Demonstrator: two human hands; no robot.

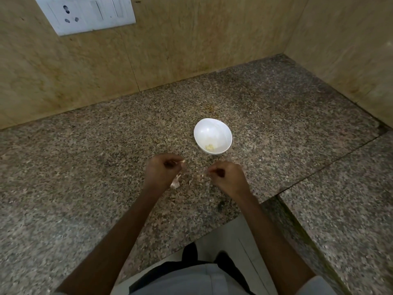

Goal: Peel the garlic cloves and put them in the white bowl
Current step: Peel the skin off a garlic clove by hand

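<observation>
Two beige stone walls meet in a corner at the far right, and below them lies a speckled granite counter which fills most of the view. On the left wall, at the top, there is a white switch plate with a socket. Two bare forearms reach from the bottom edge over the counter, the left forearm and the right forearm, and both hands stop just before the white bowl. The bowl stands upright on the counter, a little beyond the hands and slightly to the right of the middle. At the bottom of it, on the near side, lies a small heap of pale yellow peeled garlic. The left hand is clenched, with the fingers curled in, and it pinches a small garlic clove between the thumb and the fingertips; the clove sticks out toward the bowl. The right hand is near the left one but apart from it. Its fingers are curled as well and the thumb lies against the fingertips, which point toward the left hand. If a scrap is pinched there, I cannot tell, because the spot is too small and blurred. Under the left hand, on the counter, lies a pale pinkish piece of garlic skin. Between the two hands some smaller skin scraps are scattered on the granite.
</observation>
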